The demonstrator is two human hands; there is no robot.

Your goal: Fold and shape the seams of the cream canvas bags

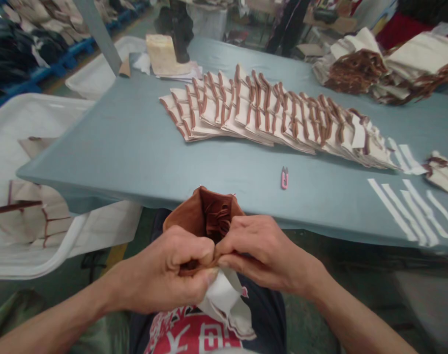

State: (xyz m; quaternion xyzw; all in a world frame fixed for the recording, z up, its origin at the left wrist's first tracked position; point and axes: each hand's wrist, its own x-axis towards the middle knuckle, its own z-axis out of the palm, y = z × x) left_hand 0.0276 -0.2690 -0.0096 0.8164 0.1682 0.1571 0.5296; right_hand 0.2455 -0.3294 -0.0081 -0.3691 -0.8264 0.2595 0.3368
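While both hands meet over the lap, just short of the table's (135, 142) near edge, they pinch one cloth piece (209, 214): brown, mouth open upward, with a white part (225, 300) hanging below the knuckles. Left hand (172, 270): fingers curled tight, gripping the brown edge. Right hand (260, 253): thumb and fingertips closed on the same edge, touching the left. The piece is off the table, held in the air.

On the table: pink snips (284, 177) beyond the hands, apart from them. Behind the snips, a long overlapped row of cream pieces with brown trim (275, 115). White strips (404, 206) on the right. Heap of similar pieces (356, 66) at the far right. White tub (10, 128) on the left, beside the table.
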